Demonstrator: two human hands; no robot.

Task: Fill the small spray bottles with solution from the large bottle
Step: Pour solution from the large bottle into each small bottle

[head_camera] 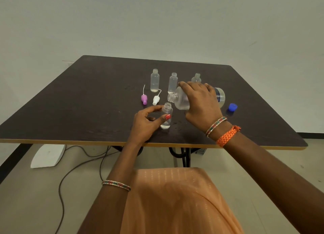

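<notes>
My right hand grips the large clear bottle, tipped on its side with its open mouth pointing left, just above a small bottle. My left hand holds that small open bottle upright on the dark table, thumb and fingers round its body; a little clear liquid shows at its bottom. Three more small open bottles stand behind: one at the left, one in the middle, one at the right, partly hidden by my right hand.
A purple spray top and a white spray top, each with a thin tube, lie left of the bottles. A blue cap lies at the right. Under the table run cables, with a white object on the floor.
</notes>
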